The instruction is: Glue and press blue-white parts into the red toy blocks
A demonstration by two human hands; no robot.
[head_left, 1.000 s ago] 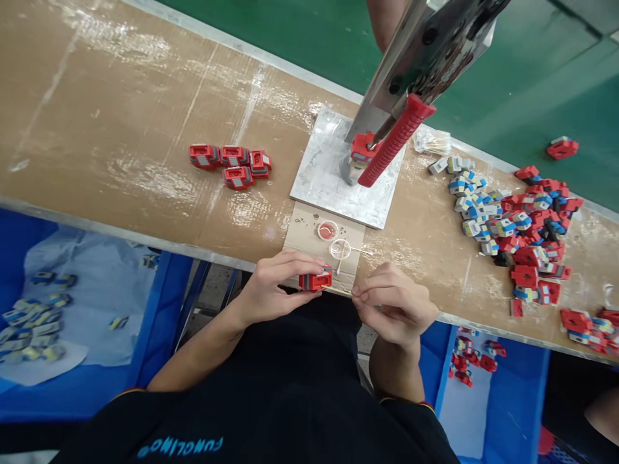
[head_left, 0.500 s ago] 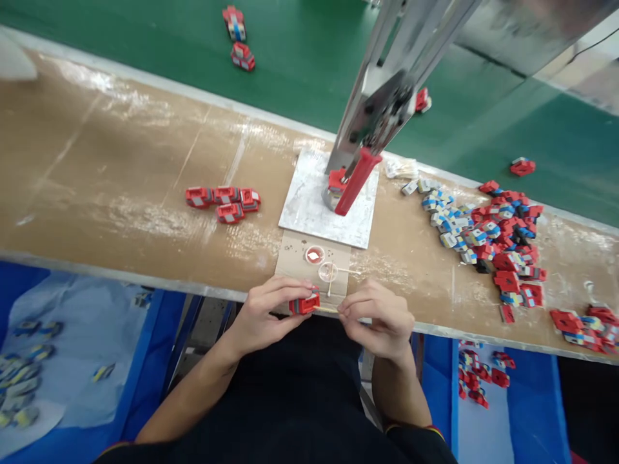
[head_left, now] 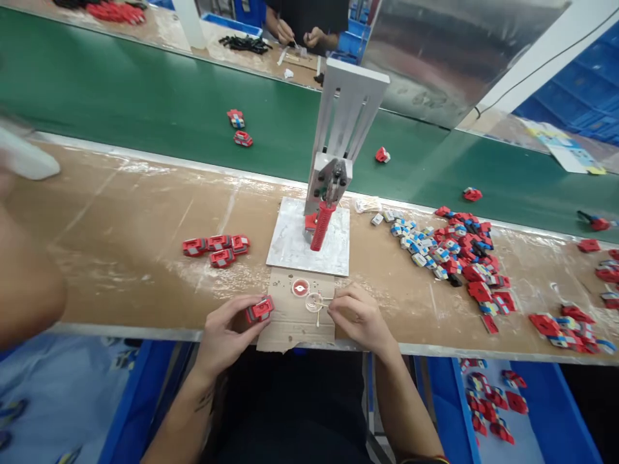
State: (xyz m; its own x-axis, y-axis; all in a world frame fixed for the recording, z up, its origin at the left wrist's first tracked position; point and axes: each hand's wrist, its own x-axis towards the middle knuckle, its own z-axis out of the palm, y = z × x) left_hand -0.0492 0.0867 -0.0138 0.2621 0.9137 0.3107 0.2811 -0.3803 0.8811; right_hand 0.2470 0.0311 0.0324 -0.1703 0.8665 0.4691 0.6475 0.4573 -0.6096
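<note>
Between thumb and fingers, my left hand [head_left: 226,332] grips a small red and grey toy car part [head_left: 260,310] above the left side of a cardboard piece [head_left: 290,325]. My right hand [head_left: 358,317] pinches a thin cotton swab [head_left: 323,305], whose tip is at a small clear cup [head_left: 314,302]. Just behind that stands a second cup with red contents [head_left: 300,287]. Another swab [head_left: 318,318] lies against the clear cup. Beyond the cups, a hand press with a red handle [head_left: 323,225] stands on a metal plate [head_left: 285,248], a red part under it.
Several red parts [head_left: 221,258] lie grouped at left. A large heap of red, white and blue parts [head_left: 464,245] covers the right side. Behind runs a green conveyor belt [head_left: 184,96] carrying scattered parts. Another person's arm [head_left: 29,283] reaches in at far left; a co-worker's hands [head_left: 314,37] show across the belt.
The swab has moved from the red part to the clear cup. My left hand has shifted left with the part. The view has tilted up, and a person's arm has appeared at left.
</note>
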